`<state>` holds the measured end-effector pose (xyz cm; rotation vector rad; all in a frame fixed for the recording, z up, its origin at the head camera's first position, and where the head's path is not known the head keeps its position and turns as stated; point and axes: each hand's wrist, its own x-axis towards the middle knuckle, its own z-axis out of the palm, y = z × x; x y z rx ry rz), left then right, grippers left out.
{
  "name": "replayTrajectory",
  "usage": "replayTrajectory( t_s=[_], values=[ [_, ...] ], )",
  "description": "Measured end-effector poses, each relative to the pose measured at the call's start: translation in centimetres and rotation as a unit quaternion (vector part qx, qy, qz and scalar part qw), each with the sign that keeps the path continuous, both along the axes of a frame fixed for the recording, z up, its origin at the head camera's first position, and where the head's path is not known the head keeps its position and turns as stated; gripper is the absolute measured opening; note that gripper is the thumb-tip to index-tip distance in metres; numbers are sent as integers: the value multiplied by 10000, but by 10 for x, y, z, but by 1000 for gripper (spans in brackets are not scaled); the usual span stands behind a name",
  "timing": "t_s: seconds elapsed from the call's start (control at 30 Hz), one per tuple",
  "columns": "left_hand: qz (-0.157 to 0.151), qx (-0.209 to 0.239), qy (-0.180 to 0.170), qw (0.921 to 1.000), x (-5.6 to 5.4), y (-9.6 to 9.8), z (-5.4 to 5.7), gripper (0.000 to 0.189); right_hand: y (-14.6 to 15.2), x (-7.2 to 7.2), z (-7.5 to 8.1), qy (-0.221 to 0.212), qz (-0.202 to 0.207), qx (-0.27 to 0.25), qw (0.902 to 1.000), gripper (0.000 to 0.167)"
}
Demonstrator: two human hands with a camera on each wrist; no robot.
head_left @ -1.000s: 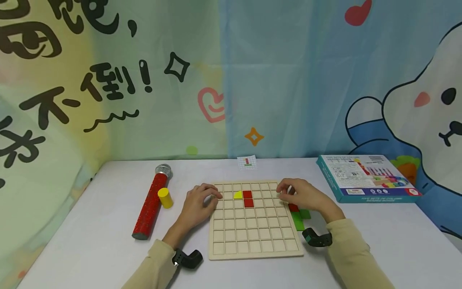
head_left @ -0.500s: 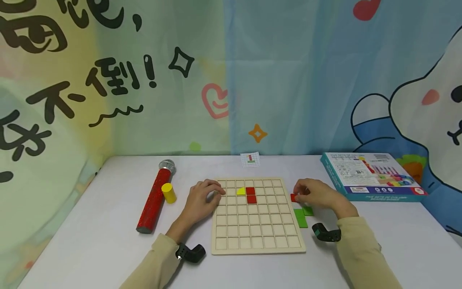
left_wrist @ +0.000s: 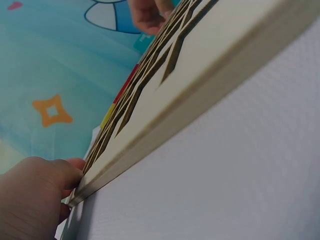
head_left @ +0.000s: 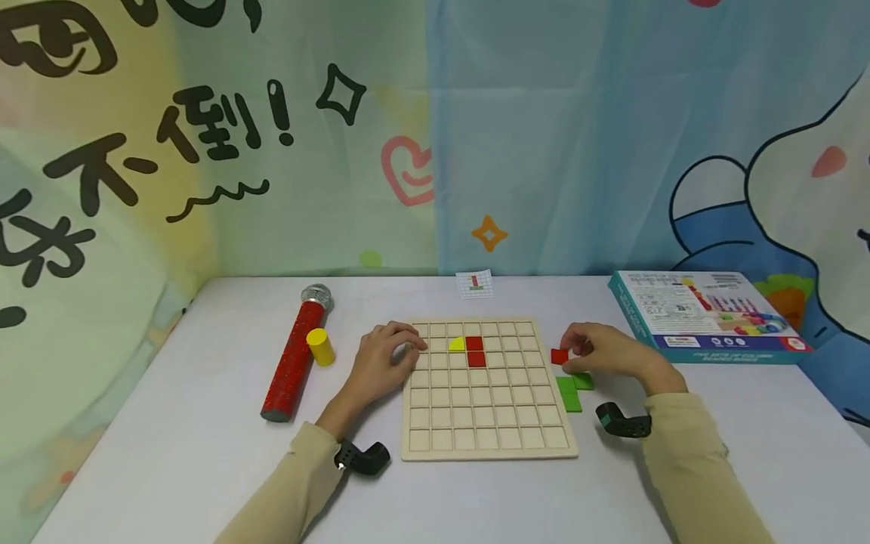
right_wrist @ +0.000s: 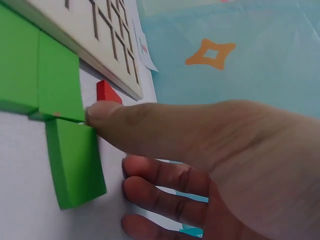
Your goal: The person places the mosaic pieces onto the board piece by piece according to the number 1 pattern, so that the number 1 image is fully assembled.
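Observation:
My left hand point(head_left: 385, 360) grips the upper left edge of a wooden grid board point(head_left: 489, 414). In the left wrist view, thumb and fingers point(left_wrist: 65, 172) pinch the board's corner from above and below. Right of the board, my right hand point(head_left: 607, 353) holds a small red square block point(head_left: 559, 356) at its right side between thumb and index finger. The right wrist view shows the thumb point(right_wrist: 125, 120) partly covering this red block point(right_wrist: 106, 92); the index fingertip is hidden. Several green blocks point(head_left: 569, 397) lie just below. Two red squares point(head_left: 476, 350) and a yellow piece point(head_left: 457, 344) sit in the grid.
A red microphone point(head_left: 294, 366) and a yellow cylinder point(head_left: 320, 347) are to the left. At the back lies a small pattern card point(head_left: 475, 284). A flat teal game box point(head_left: 707, 317) occupies the back right. A printed curtain point(head_left: 516, 136) hangs behind the white table point(head_left: 170, 423).
My right hand has moved right, off the board's edge, to the red block. That block has shifted away from the green ones. The left hand stays on the board while the head view tilts down.

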<state>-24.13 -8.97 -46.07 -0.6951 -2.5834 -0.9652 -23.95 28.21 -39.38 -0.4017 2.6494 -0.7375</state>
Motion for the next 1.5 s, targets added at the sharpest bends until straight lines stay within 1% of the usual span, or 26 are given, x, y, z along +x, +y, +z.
replayTrajectory(
  t_s=[0.2, 0.4, 0.5, 0.73, 0.93, 1.1, 1.3, 1.5],
  values=[
    [30, 103, 76, 9999, 2, -1, -1, 13, -2, -1, -4, 32, -136, 59, 9999, 28],
    [-122, 54, 93, 9999, 0, 4, -1, 12, 6, 0, -6, 106, -295, 277, 9991, 27],
    [-104, 45, 40, 9999, -2, 5, 0, 12, 8, 0, -5, 120, -282, 241, 9992, 27],
    [-103, 15, 55, 9999, -3, 7, 0, 10, 8, 2, -3, 176, -327, 223, 9991, 26],
    [-83, 9, -66, 9999, -1, 5, 0, 11, 6, 2, -1, 94, -421, 224, 9988, 26],
    [5, 32, -145, 9999, 1, 1, 1, 13, 2, 0, -1, 134, -381, 225, 9989, 25],
    [-12, 1, -48, 10000, 0, 1, 3, 12, 1, -1, 3, 191, -451, 185, 9986, 27],
    [-1, 18, 9, 10000, 0, 2, 0, 11, 3, -1, 2, 239, -492, 53, 9985, 26]
  ],
)
